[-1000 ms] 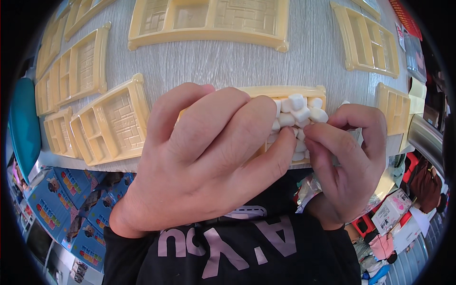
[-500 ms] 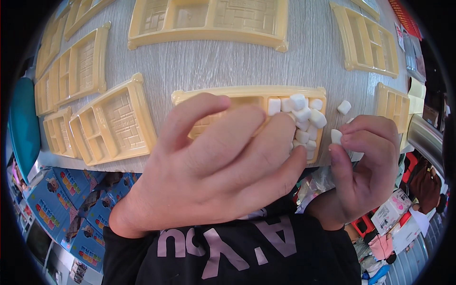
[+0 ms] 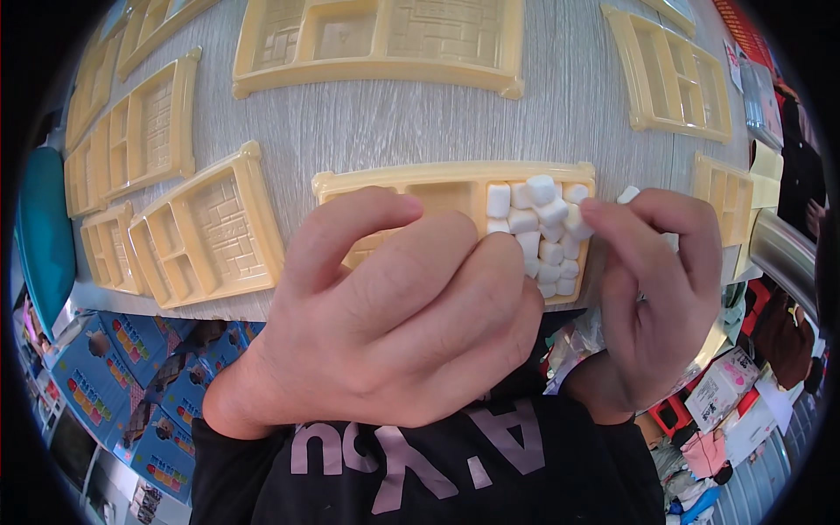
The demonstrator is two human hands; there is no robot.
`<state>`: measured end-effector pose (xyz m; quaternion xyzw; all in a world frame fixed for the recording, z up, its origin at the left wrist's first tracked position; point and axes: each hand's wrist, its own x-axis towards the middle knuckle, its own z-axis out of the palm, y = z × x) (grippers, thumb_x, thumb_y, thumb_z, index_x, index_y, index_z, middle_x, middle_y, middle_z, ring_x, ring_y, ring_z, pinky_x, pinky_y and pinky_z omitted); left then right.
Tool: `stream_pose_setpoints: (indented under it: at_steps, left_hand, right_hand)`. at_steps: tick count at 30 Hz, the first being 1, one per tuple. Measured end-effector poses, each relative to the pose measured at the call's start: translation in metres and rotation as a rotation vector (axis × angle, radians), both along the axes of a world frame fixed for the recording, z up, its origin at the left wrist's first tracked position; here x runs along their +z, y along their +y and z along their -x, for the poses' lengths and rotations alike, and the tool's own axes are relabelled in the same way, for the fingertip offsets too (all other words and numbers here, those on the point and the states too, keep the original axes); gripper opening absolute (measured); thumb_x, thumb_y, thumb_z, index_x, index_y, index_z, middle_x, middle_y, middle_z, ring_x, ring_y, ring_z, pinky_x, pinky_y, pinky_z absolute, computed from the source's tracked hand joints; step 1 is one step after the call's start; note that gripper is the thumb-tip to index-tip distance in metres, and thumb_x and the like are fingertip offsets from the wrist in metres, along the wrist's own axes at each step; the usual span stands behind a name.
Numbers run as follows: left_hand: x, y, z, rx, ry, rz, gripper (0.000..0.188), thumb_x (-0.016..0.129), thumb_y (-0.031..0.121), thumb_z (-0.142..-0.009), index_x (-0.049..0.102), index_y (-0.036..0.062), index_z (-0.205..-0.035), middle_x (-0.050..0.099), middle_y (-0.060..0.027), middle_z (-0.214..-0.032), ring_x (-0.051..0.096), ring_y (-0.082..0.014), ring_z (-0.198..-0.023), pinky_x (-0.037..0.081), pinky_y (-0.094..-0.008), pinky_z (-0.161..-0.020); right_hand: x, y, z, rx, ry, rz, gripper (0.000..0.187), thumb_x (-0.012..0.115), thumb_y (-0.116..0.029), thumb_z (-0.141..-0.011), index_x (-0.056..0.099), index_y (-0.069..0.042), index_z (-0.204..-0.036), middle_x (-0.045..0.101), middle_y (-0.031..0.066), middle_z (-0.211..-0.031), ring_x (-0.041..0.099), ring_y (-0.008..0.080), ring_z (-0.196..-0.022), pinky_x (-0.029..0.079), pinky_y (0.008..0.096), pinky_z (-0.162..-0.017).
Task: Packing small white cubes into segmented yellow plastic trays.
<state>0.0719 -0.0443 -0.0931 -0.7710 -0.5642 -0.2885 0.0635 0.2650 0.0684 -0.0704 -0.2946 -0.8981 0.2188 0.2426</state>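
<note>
A cream plastic compartment tray (image 3: 455, 172) lies in front of me. Its right compartment is piled with several small white marshmallows (image 3: 539, 189). Over the tray's near middle is my left hand (image 3: 394, 324), with its fingers curled under; the fingertips, and anything in them, are hidden. My right hand (image 3: 656, 297) reaches in from the right. Its forefinger touches a marshmallow (image 3: 577, 223) at the compartment's right side, while the other fingers are loosely bent with nothing seen between them. A loose marshmallow (image 3: 627, 194) is on the table, just beyond that hand.
More cream trays stand around: a large one (image 3: 376, 74) at the far side, one (image 3: 210, 227) at the left, one (image 3: 682, 79) at the far right. A teal round object (image 3: 48, 236) is at the left rim. Blue printed boxes (image 3: 96, 367) sit below the table's left edge.
My right hand has moved left to the tray's filled compartment, and the marshmallow it pinched is no longer between its fingertips. My left fingers have curled and drawn back slightly, uncovering more marshmallows.
</note>
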Motion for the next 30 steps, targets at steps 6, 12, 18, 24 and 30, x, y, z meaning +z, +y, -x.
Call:
stream_pose_setpoints:
  at_steps: [6, 12, 18, 24, 30]
  left_hand:
    - [-0.004, 0.001, -0.001, 0.059, -0.037, -0.012, 0.029, 0.082, 0.022, -0.069, 0.077, 0.0309, -0.096, 0.061, 0.0041, -0.106, 0.057, -0.0189, -0.1, 0.048, -0.037, -0.085]
    - [-0.009, 0.008, -0.001, 0.081, 0.04, -0.028, 0.017, 0.078, 0.029, -0.084, 0.078, 0.0292, -0.101, 0.06, 0.0015, -0.114, 0.056, -0.0216, -0.104, 0.049, -0.038, -0.084]
    - [-0.01, 0.006, 0.004, 0.049, 0.035, 0.02, 0.019, 0.072, 0.041, -0.09, 0.078, 0.0255, -0.1, 0.06, -0.0021, -0.116, 0.058, -0.0236, -0.101, 0.049, -0.0399, -0.085]
    - [0.0, 0.005, 0.005, 0.049, -0.04, 0.103, 0.025, 0.07, 0.041, -0.093, 0.076, 0.02, -0.106, 0.061, -0.0054, -0.116, 0.06, -0.0254, -0.096, 0.049, -0.0419, -0.085]
    - [0.008, 0.006, 0.012, 0.006, -0.092, 0.061, 0.035, 0.072, 0.042, -0.092, 0.073, 0.0123, -0.109, 0.064, -0.008, -0.11, 0.06, -0.0261, -0.093, 0.048, -0.0399, -0.082]
  right_hand:
    - [0.001, 0.003, -0.002, 0.002, -0.059, -0.068, 0.044, 0.063, 0.013, -0.064, 0.078, -0.004, -0.103, 0.06, 0.011, -0.097, 0.059, 0.0228, -0.084, 0.048, 0.0312, -0.074]
    - [0.005, 0.001, -0.004, 0.036, -0.026, -0.014, 0.045, 0.064, 0.011, -0.064, 0.078, -0.005, -0.103, 0.06, 0.0116, -0.097, 0.06, 0.0224, -0.084, 0.046, 0.0299, -0.072]
    - [0.002, 0.001, -0.005, 0.043, -0.031, 0.017, 0.042, 0.064, 0.011, -0.063, 0.077, -0.004, -0.1, 0.06, 0.0117, -0.096, 0.06, 0.0229, -0.084, 0.046, 0.0307, -0.071]
    - [0.002, 0.0, -0.006, 0.048, 0.002, 0.02, 0.034, 0.065, 0.009, -0.066, 0.074, -0.002, -0.097, 0.061, 0.0122, -0.094, 0.059, 0.0236, -0.083, 0.046, 0.031, -0.071]
    - [0.005, -0.002, -0.005, 0.016, 0.055, 0.026, 0.027, 0.066, 0.009, -0.07, 0.071, -0.002, -0.095, 0.062, 0.0132, -0.094, 0.06, 0.0239, -0.082, 0.046, 0.0314, -0.071]
